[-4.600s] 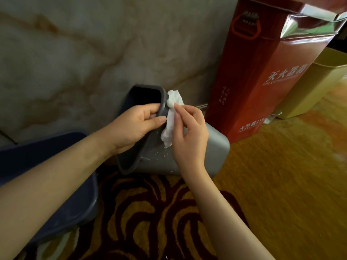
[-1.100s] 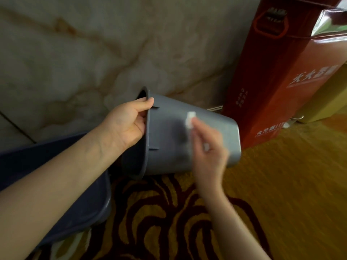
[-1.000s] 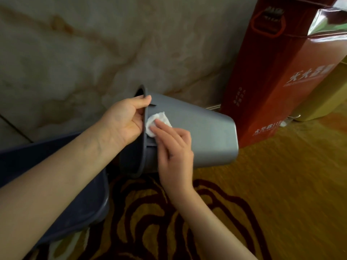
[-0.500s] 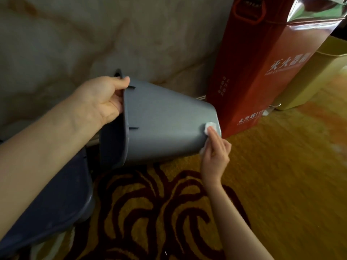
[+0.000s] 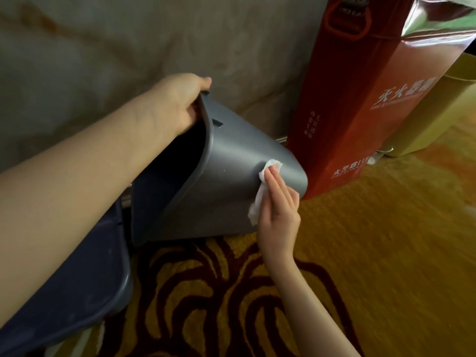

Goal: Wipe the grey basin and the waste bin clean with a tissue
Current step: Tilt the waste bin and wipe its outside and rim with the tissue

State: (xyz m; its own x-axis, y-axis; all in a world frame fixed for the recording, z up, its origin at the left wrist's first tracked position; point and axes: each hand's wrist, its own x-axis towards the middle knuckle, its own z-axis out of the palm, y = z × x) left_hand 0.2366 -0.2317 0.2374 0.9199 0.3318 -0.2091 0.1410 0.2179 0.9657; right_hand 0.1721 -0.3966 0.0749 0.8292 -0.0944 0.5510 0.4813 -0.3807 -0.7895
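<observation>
The grey waste bin (image 5: 231, 181) is held tipped on its side above the carpet, its dark mouth facing left. My left hand (image 5: 180, 104) grips the top of its rim. My right hand (image 5: 279, 210) presses a crumpled white tissue (image 5: 268, 173) flat against the bin's outer wall near the base, fingers straight. The grey basin (image 5: 85, 287) lies at the lower left, partly hidden under my left forearm.
A tall red fire-extinguisher box (image 5: 371, 99) stands close to the right of the bin's base. A yellow bin (image 5: 438, 112) sits behind it. A marble wall (image 5: 128, 42) runs along the back. Patterned yellow and dark red carpet (image 5: 360, 266) covers the floor.
The bin's mouth has tilted more towards me. My right hand with the tissue has shifted a little up and left along the outer wall, away from the base edge.
</observation>
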